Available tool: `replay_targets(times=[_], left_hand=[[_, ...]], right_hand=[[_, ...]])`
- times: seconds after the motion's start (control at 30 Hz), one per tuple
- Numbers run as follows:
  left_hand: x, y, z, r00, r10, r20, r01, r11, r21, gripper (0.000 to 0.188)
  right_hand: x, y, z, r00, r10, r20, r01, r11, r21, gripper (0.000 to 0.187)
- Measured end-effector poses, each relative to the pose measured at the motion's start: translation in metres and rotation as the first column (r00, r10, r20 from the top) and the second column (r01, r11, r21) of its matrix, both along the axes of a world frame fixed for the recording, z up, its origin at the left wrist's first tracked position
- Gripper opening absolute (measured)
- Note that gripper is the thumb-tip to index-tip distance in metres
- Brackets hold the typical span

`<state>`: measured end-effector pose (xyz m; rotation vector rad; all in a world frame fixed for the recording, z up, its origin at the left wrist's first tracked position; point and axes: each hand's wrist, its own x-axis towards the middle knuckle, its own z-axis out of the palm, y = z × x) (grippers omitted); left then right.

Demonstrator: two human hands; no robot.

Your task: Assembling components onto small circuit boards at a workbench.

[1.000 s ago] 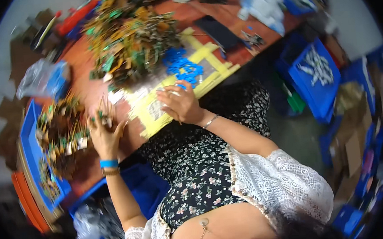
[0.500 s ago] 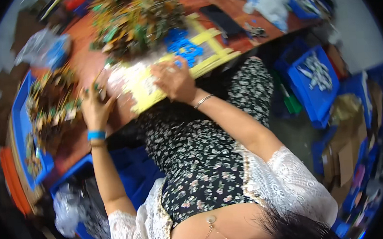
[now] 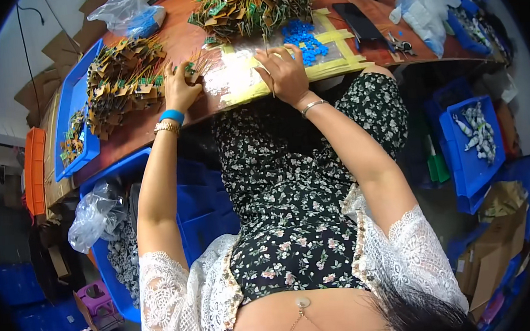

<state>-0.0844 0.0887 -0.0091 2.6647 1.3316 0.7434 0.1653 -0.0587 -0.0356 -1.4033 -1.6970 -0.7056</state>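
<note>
My left hand point(image 3: 181, 90) is at the table's left part, thumb and fingers curled around a few small circuit boards point(image 3: 192, 76) with thin leads. Close beside it lie rows of similar green and tan boards point(image 3: 124, 89). Over the yellow-taped, shiny work patch point(image 3: 244, 84), my right hand point(image 3: 285, 73) pinches a thin stick-like tool point(image 3: 266, 43); its kind is unclear. Just right of that hand, small blue pieces point(image 3: 305, 42) are scattered on the patch. Behind them rises a large heap of leaded boards point(image 3: 251, 9).
A dark phone point(image 3: 358, 22) and small metal clippers point(image 3: 401, 45) lie to the right. Plastic bags point(image 3: 128, 15) rest at the back left. Blue bins point(image 3: 67, 142) flank the table; one at right holds whitish parts point(image 3: 476, 132). My legs are under the table edge.
The view has shifted, so the table sits farther right and higher in the picture. My right hand has turned and its fingers have closed around the thin tool. My left hand remains near the boards.
</note>
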Motion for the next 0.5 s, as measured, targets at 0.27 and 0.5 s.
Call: replay_targets(times=[0.27,0.5], left_hand=[[0.002,0.001,0.000,0.999,-0.037,0.006,0.037,0.994,-0.107,0.088],[0.004,-0.004,0.013,0.992,-0.120,-0.046,0.104,0.960,-0.259,0.092]], right_hand=[[0.001,0.003,-0.005,0.999,-0.009,0.033,0.008,1.000,0.023,0.025],[0.001,0.005,-0.003,0.999,-0.009,0.050,0.007,0.999,0.033,0.025]])
